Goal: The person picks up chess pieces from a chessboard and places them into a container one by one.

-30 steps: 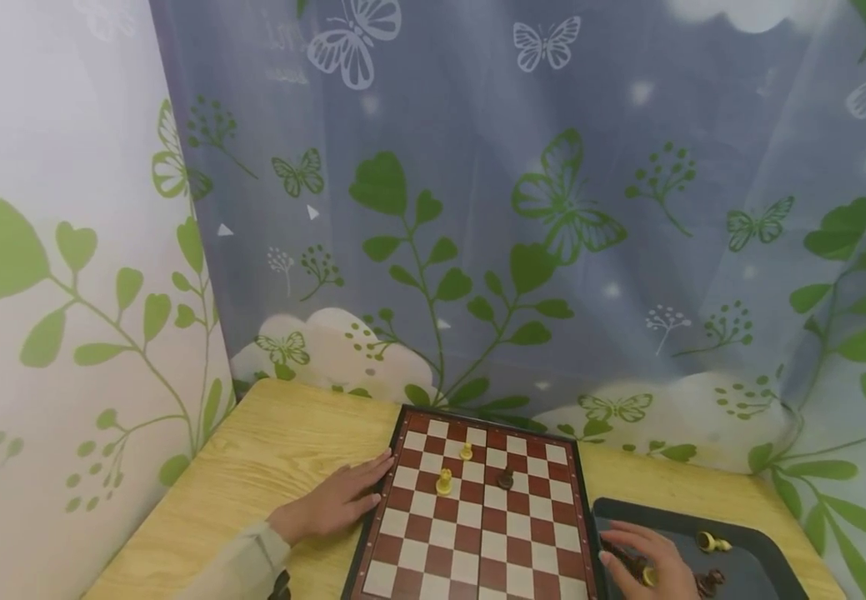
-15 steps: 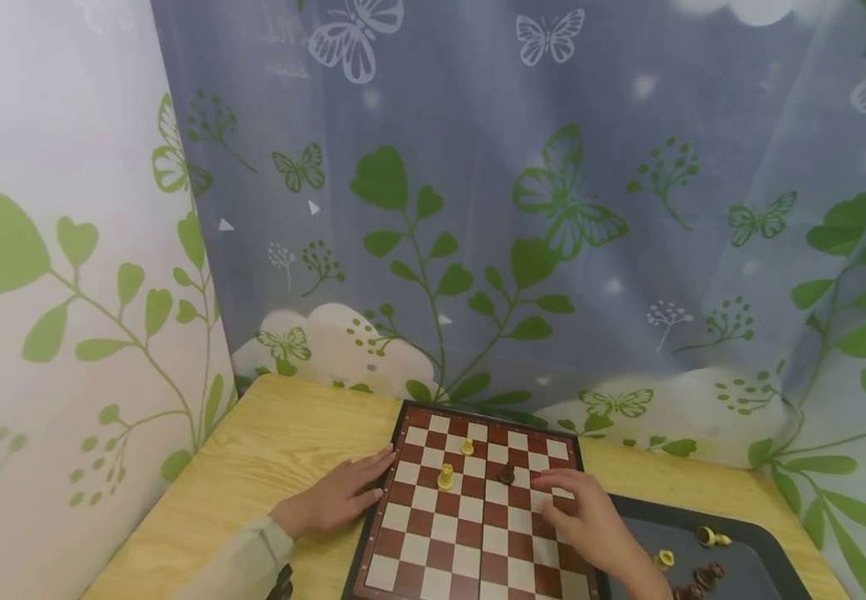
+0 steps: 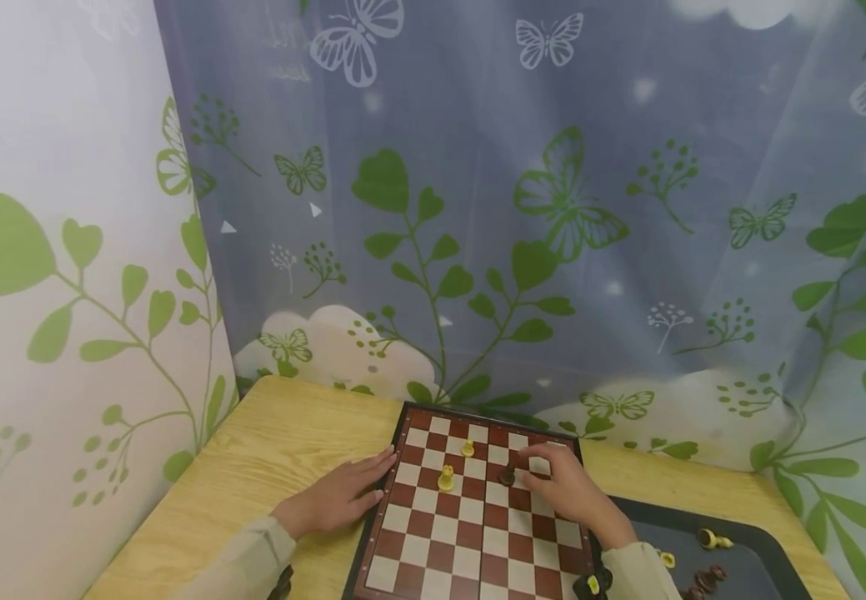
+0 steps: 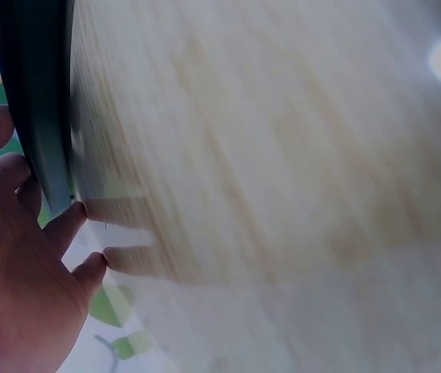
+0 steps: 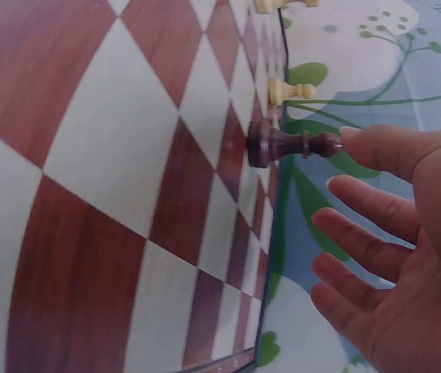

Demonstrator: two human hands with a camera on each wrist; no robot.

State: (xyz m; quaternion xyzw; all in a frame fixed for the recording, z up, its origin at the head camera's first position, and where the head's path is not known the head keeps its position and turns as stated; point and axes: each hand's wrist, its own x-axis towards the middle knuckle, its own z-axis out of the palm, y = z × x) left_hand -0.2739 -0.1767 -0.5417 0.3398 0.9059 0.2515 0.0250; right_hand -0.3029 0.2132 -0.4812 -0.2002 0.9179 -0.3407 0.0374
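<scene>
A dark brown chess bishop [image 3: 508,475] stands upright on the red and white chessboard [image 3: 443,571]. My right hand [image 3: 568,487] is over the board's right half, thumb and fingers apart around the bishop's upper part. In the right wrist view the thumb overlaps the tip of the bishop [image 5: 282,145]; whether it touches, I cannot tell. The other fingers of that hand [image 5: 391,249] are spread and hold nothing. My left hand [image 3: 331,500] lies with extended fingers at the board's left edge, also seen beside the dark board edge [image 4: 41,101] in the left wrist view.
A yellow pawn [image 3: 468,448] and a taller yellow piece [image 3: 445,478] stand left of the bishop. At the right, a dark tray [image 3: 758,554] holds a yellow piece [image 3: 713,539] and brown pieces [image 3: 706,579] lying down. A patterned curtain [image 3: 478,250] rises behind the wooden table [image 3: 297,425].
My right hand has left the tray, moved over the board and come left to the brown bishop. The left hand has stayed at the board's edge.
</scene>
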